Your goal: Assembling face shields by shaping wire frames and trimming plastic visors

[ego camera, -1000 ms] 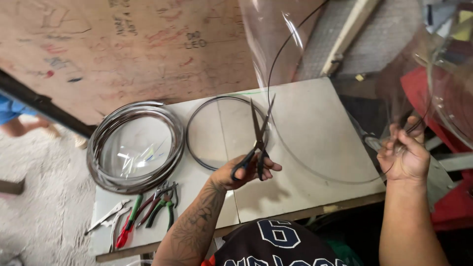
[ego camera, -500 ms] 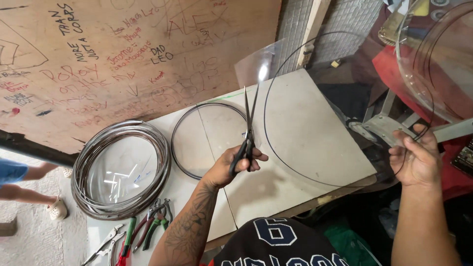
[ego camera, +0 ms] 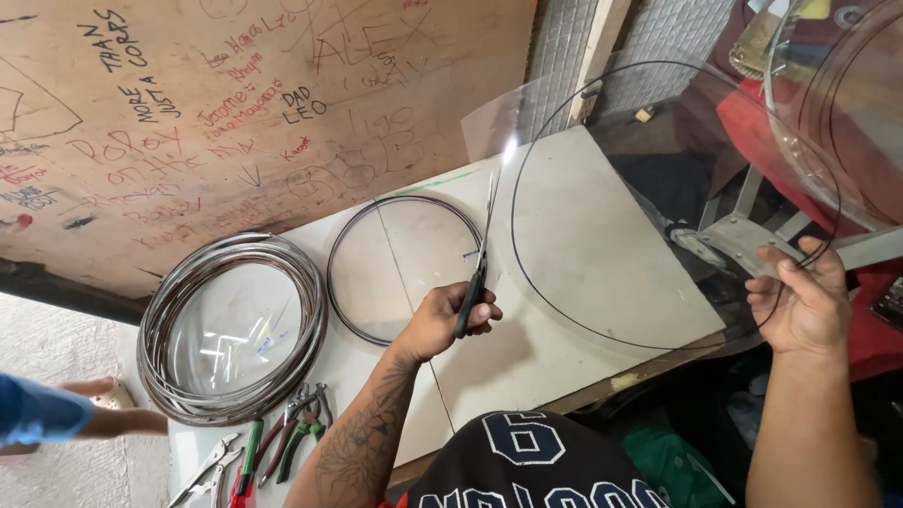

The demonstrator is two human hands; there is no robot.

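Observation:
My left hand grips a pair of long black-handled scissors, blades pointing up and away at the edge of a clear plastic sheet. A dark circle is drawn on that sheet. My right hand holds the sheet's right edge, lifted above the white table.
A single wire ring lies flat on the table by my left hand. A coil of metal rings with a clear disc lies further left. Pliers and cutters lie at the table's front. A scribbled plywood wall stands behind. Another person's arm is at the left.
The view has shifted and the scissors now sit along the sheet's left edge. My right hand has come lower and closer with the sheet.

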